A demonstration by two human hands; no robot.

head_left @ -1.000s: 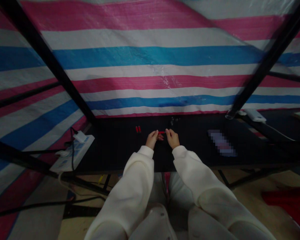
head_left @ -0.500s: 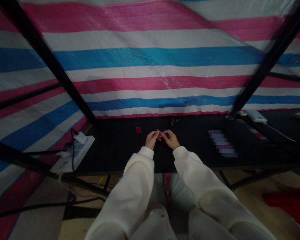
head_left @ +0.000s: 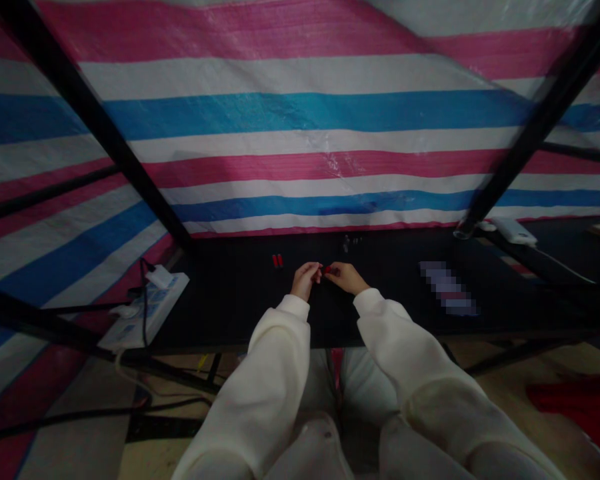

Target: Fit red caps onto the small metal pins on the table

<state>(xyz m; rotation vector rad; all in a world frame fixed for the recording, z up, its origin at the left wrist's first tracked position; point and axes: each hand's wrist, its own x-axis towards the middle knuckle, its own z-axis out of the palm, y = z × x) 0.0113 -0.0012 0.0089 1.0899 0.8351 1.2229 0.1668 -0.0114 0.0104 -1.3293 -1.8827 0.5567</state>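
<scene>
I pinch a small red piece (head_left: pixel 328 269) between the thumb and fingers of my right hand (head_left: pixel 347 277), just above the middle of the black table (head_left: pixel 230 300); most of it is covered by my fingertips. My left hand (head_left: pixel 305 279) is just beside it, its fingers curled and its thumb drawn in, and I cannot tell whether anything sits inside that grip. A narrow gap separates my two hands.

Near my left hand, toward the far edge, two red sticks (head_left: pixel 277 261) lie side by side on the table. Beyond my right hand are some small clear bits (head_left: pixel 347 243), too tiny to make out. Well to the right lies a flat, slanted object (head_left: pixel 449 288) whose surface is blurred into blocks.

At the table's left end a white power strip (head_left: pixel 147 313) lies at an angle, with a white plug (head_left: pixel 161 276) and a black cord (head_left: pixel 144 303) on it. White sleeves (head_left: pixel 280 360) cover my arms. Behind the table hangs a striped sheet (head_left: pixel 300 112) in pink, blue and white, with black poles (head_left: pixel 97 127) in front of it.
</scene>
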